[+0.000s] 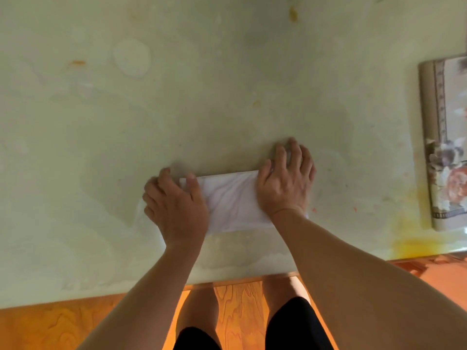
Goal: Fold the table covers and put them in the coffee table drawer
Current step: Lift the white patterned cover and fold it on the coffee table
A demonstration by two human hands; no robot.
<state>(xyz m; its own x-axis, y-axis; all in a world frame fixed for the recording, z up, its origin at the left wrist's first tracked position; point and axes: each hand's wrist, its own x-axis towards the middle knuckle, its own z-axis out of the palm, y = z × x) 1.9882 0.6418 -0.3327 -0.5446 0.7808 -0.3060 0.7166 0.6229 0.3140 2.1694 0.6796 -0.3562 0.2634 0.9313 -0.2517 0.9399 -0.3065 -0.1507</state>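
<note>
A white table cover (pixel 231 202), folded into a small rectangle, lies on the pale green table top (pixel 202 97) near its front edge. My left hand (pixel 175 207) covers the cover's left end, thumb on top and fingers curled over the edge. My right hand (pixel 284 181) lies on the right end with fingers spread and bent, pressing the cloth down. A second cover (pixel 447 145), folded and printed with flowers and a patterned border, lies at the table's right edge. No drawer is in view.
The table top carries yellow and orange stains, heaviest at the front right corner (pixel 414 245). Below the front edge are an orange wooden floor (pixel 63 324) and my bare legs (pixel 199 314).
</note>
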